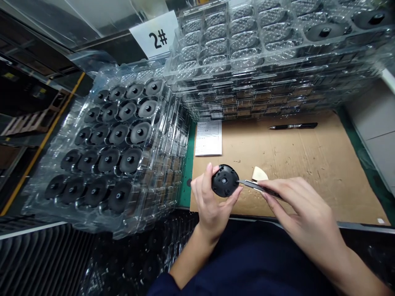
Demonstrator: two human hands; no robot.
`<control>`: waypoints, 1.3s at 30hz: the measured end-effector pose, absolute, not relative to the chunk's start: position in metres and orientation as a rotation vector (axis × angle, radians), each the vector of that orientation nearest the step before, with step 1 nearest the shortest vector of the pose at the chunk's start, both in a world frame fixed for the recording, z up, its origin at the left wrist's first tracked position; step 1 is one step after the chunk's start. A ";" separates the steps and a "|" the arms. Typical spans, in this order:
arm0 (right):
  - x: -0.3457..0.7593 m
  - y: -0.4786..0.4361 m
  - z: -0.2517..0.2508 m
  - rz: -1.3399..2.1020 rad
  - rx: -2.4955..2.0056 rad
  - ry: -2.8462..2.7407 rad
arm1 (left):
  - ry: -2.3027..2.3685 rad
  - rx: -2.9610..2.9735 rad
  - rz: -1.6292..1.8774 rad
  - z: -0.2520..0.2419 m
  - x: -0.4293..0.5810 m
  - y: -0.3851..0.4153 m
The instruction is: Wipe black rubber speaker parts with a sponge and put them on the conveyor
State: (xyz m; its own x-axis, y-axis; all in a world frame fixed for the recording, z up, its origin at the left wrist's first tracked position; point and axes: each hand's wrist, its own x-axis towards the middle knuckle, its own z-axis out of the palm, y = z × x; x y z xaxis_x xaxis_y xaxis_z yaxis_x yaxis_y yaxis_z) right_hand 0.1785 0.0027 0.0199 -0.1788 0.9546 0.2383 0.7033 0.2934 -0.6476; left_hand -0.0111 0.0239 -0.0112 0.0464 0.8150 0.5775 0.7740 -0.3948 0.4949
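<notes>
My left hand is closed on the rim of a round black plastic part, its thumb at the lower edge and fingers at the upper left. The part's inner face, with a small centre hub, is turned up towards me. In my right hand is a craft knife, held like a pen. Its blade tip is at the right edge of the part; I cannot tell whether it touches. Just beyond the knife, a cream-coloured wedge-shaped piece lies on the cardboard sheet.
Clear plastic trays holding several black round parts are stacked at the left. Another tall tray stack stands behind the cardboard. A printed paper slip and a black pen lie on the work surface. A "2#" sign stands behind.
</notes>
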 end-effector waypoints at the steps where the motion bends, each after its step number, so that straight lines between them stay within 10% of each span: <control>1: 0.178 0.003 0.020 0.531 -1.476 -1.952 | 1.700 2.236 1.292 -0.011 -0.011 0.024; 22: 0.190 0.003 0.028 0.704 -1.398 -1.960 | 1.705 2.233 1.276 -0.012 -0.011 0.024; 32: 0.254 0.021 -0.081 0.324 -1.894 -1.659 | 1.666 2.220 1.273 -0.011 -0.010 0.021; 39: 0.230 -0.004 -0.052 0.424 -1.630 -1.767 | 1.338 1.427 1.074 -0.012 0.008 0.020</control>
